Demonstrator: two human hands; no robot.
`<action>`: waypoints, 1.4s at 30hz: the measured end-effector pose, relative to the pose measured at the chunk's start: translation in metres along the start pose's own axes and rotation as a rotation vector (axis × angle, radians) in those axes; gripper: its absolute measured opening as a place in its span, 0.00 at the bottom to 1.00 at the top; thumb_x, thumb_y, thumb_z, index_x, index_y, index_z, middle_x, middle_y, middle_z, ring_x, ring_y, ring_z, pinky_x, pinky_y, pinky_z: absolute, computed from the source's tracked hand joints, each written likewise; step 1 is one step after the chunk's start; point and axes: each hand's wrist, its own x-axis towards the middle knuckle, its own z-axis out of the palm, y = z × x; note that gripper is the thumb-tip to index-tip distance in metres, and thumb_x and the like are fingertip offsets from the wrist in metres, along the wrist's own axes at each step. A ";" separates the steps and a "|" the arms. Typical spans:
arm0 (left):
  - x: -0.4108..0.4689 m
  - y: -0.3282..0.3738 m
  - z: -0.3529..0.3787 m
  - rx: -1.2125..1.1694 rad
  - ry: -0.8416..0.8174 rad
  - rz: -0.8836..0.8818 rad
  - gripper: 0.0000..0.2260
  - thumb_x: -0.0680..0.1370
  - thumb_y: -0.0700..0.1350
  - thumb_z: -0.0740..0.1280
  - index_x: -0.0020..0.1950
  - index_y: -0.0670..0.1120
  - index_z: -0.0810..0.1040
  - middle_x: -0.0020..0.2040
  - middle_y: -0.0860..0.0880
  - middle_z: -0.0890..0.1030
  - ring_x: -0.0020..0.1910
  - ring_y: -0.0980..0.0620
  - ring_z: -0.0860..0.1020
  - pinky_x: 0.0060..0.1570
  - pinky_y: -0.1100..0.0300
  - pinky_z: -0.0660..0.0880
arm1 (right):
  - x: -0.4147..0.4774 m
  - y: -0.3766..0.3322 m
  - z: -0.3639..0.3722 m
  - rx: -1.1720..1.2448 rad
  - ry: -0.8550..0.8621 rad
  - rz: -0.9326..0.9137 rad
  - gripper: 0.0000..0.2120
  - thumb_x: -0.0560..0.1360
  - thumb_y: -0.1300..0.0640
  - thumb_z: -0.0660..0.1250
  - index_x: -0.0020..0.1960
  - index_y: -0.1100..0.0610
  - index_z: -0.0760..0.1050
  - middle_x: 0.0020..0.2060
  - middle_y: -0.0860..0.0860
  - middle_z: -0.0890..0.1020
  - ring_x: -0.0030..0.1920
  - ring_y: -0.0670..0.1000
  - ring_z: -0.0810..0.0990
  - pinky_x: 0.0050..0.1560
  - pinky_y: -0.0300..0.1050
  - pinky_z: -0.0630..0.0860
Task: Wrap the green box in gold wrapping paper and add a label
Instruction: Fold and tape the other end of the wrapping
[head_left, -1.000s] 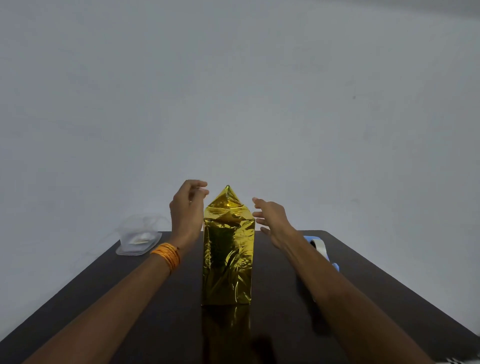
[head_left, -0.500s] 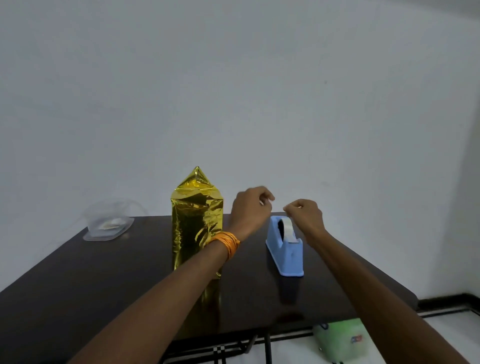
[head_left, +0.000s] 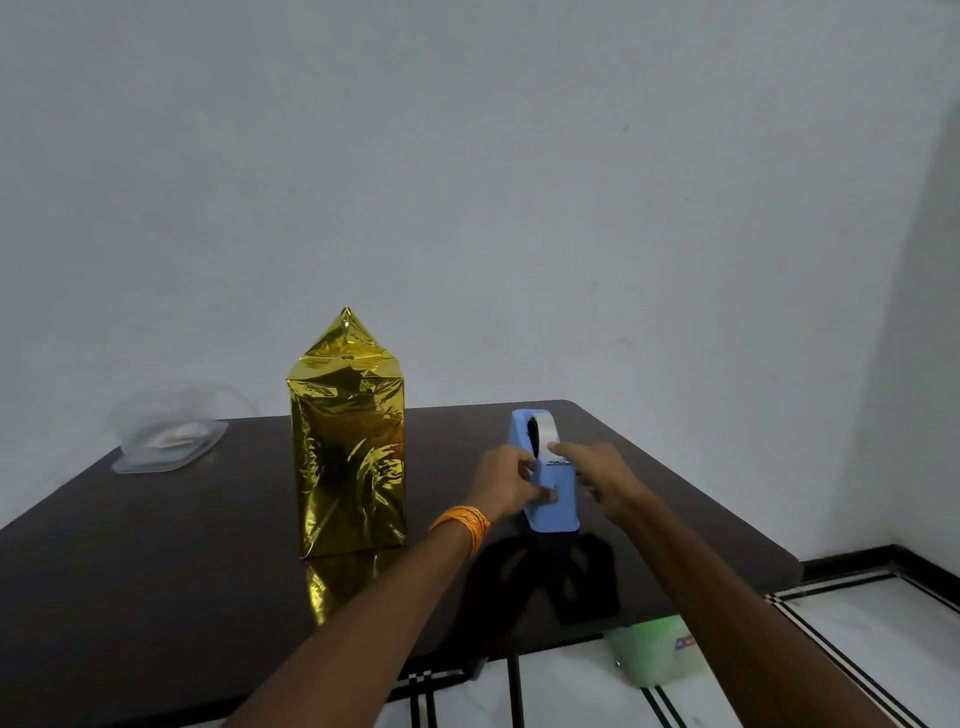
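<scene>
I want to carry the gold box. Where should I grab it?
Hold the gold box by its flat left and right walls, about halfway up, coming from the near side. It stands tall and narrow, and its pointed top is probably folded paper.

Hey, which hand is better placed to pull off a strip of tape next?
Probably the right hand: its fingertip rests at the tape end, while the left hand grips the blue dispenser.

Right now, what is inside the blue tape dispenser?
A roll of clear tape sits in the tape dispenser; its upper curve and dark centre show. The dispenser's wall, the left hand gripping it and the right hand hide the lower part of the roll.
</scene>
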 end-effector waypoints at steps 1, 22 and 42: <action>0.000 -0.003 0.001 -0.012 0.004 0.008 0.17 0.69 0.49 0.80 0.50 0.40 0.81 0.47 0.44 0.81 0.42 0.51 0.75 0.39 0.62 0.69 | 0.001 -0.001 0.002 0.021 0.013 0.004 0.13 0.74 0.57 0.72 0.50 0.68 0.81 0.41 0.58 0.83 0.34 0.51 0.77 0.30 0.41 0.69; -0.006 -0.007 0.010 -0.047 0.024 -0.007 0.25 0.70 0.52 0.79 0.63 0.43 0.79 0.53 0.42 0.84 0.51 0.45 0.82 0.46 0.55 0.77 | -0.033 -0.026 -0.008 -0.008 0.076 0.005 0.14 0.71 0.63 0.76 0.31 0.62 0.74 0.28 0.54 0.73 0.26 0.48 0.64 0.26 0.41 0.61; -0.010 -0.004 0.002 0.159 -0.013 0.038 0.19 0.72 0.36 0.71 0.63 0.42 0.79 0.53 0.40 0.84 0.53 0.41 0.82 0.54 0.47 0.80 | -0.054 0.005 -0.021 -0.579 0.244 -0.335 0.16 0.76 0.51 0.70 0.31 0.54 0.74 0.26 0.48 0.76 0.29 0.47 0.72 0.32 0.42 0.69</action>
